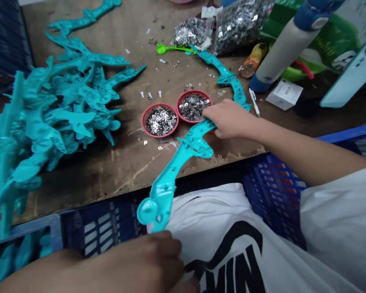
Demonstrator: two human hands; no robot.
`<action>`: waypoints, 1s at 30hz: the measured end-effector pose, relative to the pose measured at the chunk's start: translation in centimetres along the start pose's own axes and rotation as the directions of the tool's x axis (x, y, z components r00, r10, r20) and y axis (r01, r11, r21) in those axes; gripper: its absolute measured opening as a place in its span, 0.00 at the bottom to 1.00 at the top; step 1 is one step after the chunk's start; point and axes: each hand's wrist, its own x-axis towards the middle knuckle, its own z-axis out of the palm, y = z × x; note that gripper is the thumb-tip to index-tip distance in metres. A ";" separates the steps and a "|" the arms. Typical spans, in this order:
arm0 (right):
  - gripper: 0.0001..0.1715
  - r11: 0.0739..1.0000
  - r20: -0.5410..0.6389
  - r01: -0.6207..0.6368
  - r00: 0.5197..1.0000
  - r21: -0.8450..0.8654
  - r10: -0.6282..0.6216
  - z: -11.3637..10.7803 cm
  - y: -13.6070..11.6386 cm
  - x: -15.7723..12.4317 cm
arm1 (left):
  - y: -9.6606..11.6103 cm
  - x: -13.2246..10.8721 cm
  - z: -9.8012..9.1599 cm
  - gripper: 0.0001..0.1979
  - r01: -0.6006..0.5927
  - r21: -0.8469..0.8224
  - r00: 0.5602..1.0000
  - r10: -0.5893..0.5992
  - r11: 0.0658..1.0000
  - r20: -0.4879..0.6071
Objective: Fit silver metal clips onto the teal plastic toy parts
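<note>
A long teal molded plastic part [173, 167], with a round disc near its lower end, slants from the table edge down over my lap. My right hand [227, 118] is closed around its upper end, beside the red baskets. At the lower end is my left hand [152, 260], fingers curled against the part, their tips hidden and slightly blurred. Two small red baskets, a left basket [144, 122] and a right basket [183, 116], hold many tiny metal clips. Another teal part [227, 77] lies on the table beyond my right hand.
A heap of teal parts [70, 97] covers the table's left side. Bags of metal clips [238, 26], a bottle [286, 44], a white box [284, 94], a pen [254, 102] and a phone [350, 77] stand or lie at right. Blue crates [274, 191] sit below the edge.
</note>
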 end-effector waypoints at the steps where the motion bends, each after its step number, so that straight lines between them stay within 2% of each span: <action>1: 0.27 0.998 0.062 -0.054 0.997 -0.008 0.055 -0.3 -1.3 -0.6 | -0.8 0.3 -0.6 0.04 0.029 -0.011 1.000 -0.029 1.000 0.008; 4: 0.29 0.981 0.221 -0.190 0.959 0.032 0.178 0.1 -4.6 -2.1 | -4.4 3.2 -0.8 0.02 0.126 -0.034 0.992 -0.126 0.991 -0.014; 5: 0.31 0.979 0.254 -0.197 0.951 0.058 0.177 0.5 -5.4 -2.3 | -5.9 4.6 -0.4 0.08 0.184 -0.018 0.982 -0.185 0.983 -0.035; 7: 0.33 0.981 0.283 -0.160 0.951 0.111 0.123 1.4 -6.3 -2.5 | -8.9 7.0 0.8 0.19 0.282 0.062 0.957 -0.277 0.957 -0.089; 10: 0.33 0.984 0.274 -0.088 0.961 0.153 0.044 2.2 -6.1 -1.9 | -12.3 8.9 3.0 0.24 0.424 0.144 0.906 -0.421 0.894 -0.054; 13: 0.33 0.983 0.247 -0.091 0.968 0.158 0.050 2.4 -4.9 -1.1 | -14.0 8.8 4.7 0.26 0.471 0.148 0.879 -0.477 0.870 0.004; 16: 0.29 0.989 0.204 -0.116 0.974 0.094 0.095 2.8 -3.1 -0.4 | -14.8 8.2 5.5 0.28 0.474 0.177 0.878 -0.479 0.862 -0.016; 20: 0.29 0.985 0.149 -0.171 0.975 0.031 0.165 3.7 -0.6 -0.1 | -15.8 7.6 4.9 0.26 0.472 0.179 0.881 -0.469 0.863 -0.063; 22: 0.26 0.978 0.101 -0.203 0.975 0.049 0.198 3.6 0.3 -0.1 | -16.5 7.4 4.4 0.26 0.496 0.135 0.866 -0.479 0.858 -0.141; 23: 0.26 0.973 0.054 -0.218 0.975 0.070 0.215 3.3 0.6 -0.2 | -17.0 7.2 4.1 0.27 0.525 0.109 0.843 -0.498 0.844 -0.203; 25: 0.26 0.966 -0.072 -0.228 0.969 0.118 0.238 2.8 1.1 -0.1 | -18.0 6.9 3.9 0.29 0.601 0.066 0.767 -0.551 0.797 -0.328; 27: 0.29 0.977 -0.159 -0.172 0.969 0.129 0.191 2.6 1.5 0.4 | -19.1 6.7 3.9 0.30 0.670 0.045 0.697 -0.607 0.741 -0.381; 28: 0.30 0.986 -0.159 -0.121 0.978 0.112 0.138 2.7 1.6 0.7 | -19.5 6.6 4.0 0.31 0.690 0.045 0.682 -0.628 0.722 -0.375; 30: 0.30 0.998 -0.106 -0.020 0.994 0.053 0.026 3.3 1.6 1.4 | -20.1 6.7 4.1 0.32 0.708 0.061 0.677 -0.652 0.703 -0.342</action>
